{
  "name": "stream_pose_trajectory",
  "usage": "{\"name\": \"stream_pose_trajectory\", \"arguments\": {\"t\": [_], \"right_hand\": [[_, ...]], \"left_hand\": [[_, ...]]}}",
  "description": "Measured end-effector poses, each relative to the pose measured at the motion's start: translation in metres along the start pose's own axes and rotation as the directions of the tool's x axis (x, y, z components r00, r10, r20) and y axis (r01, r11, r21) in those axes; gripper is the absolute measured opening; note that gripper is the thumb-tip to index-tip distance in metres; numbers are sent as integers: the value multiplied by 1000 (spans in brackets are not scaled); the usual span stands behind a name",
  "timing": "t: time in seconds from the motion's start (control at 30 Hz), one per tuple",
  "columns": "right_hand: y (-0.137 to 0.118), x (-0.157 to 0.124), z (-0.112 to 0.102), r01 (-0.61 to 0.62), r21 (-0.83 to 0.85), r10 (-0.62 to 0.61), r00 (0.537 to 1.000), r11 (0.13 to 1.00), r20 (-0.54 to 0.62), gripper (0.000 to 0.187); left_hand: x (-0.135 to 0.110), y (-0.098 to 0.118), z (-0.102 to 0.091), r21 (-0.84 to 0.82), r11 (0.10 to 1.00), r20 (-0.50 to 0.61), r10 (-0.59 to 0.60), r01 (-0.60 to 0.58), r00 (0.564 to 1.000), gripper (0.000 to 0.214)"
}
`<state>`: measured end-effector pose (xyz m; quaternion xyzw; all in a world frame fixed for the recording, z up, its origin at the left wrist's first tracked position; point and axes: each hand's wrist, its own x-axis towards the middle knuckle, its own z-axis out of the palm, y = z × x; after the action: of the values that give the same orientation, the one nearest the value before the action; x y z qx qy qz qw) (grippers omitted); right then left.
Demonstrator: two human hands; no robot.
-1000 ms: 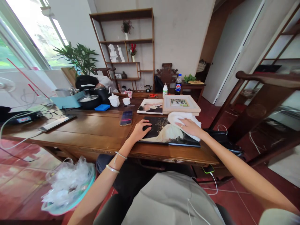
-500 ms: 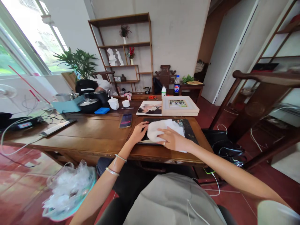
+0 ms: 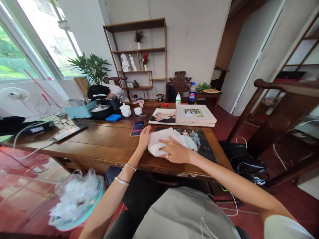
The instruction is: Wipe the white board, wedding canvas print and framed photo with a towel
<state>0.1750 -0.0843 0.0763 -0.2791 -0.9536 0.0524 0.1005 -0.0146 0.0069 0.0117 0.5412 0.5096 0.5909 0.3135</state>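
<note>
A dark photo panel (image 3: 205, 146) showing two standing figures lies flat near the table's front edge. Across its left part is a bunched white cloth (image 3: 157, 141), covering that side of the picture. My right hand (image 3: 176, 151), a ring on one finger, presses on the cloth with its fingers bent into it. At the panel's left edge rests my left hand (image 3: 144, 138), fingers stretched out and close beside the cloth; I see nothing held in it.
Behind the panel lie a photo board (image 3: 162, 116) and a white framed picture (image 3: 196, 114). A phone (image 3: 137, 128) sits left of my left hand. Farther back stand a cola bottle (image 3: 192, 93), a white teapot (image 3: 125, 110) and a blue box (image 3: 113, 117). A bag-filled basin (image 3: 74, 202) is on the floor.
My right hand and the cloth have moved left across the panel, uncovering the pictured figures on the right. My left hand has shifted slightly left, and the view has turned a little.
</note>
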Motion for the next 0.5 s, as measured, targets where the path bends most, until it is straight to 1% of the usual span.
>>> {"name": "stream_pose_trajectory", "arguments": {"t": [0.07,0.1,0.13,0.2,0.23,0.3,0.37,0.4,0.43,0.5], "right_hand": [[-9,-29,-7,40,64,-41,999,997,27,28],[-10,-44,-11,40,89,-43,999,995,28,29],[-8,-59,-15,17,108,-19,1000,994,22,30],[3,-86,-22,-107,112,108,994,988,-1,32],[11,-98,-24,-195,98,197,980,976,-13,34],[29,-113,-25,-379,52,381,923,924,-43,40],[47,-116,-24,-502,5,501,862,865,-80,44],[54,-112,-23,-529,-14,526,845,848,-101,44],[60,-105,-21,-536,-31,529,840,844,-117,43],[68,-80,-16,-511,-60,502,856,857,-126,39]], "left_hand": [[1,9,-4,-119,978,40,-170,173,985,44],[1,13,-7,-168,950,68,-254,262,965,43],[1,18,-9,-211,916,99,-326,340,940,42],[1,26,-15,-266,841,175,-439,472,881,42],[1,30,-17,-282,799,212,-488,531,847,43],[1,34,-20,-302,715,289,-562,631,775,43],[1,36,-21,-316,637,361,-605,703,710,41],[1,37,-21,-324,605,392,-614,727,685,40],[0,37,-20,-333,580,415,-617,743,668,38],[-1,37,-18,-344,557,436,-618,756,654,36]]}}
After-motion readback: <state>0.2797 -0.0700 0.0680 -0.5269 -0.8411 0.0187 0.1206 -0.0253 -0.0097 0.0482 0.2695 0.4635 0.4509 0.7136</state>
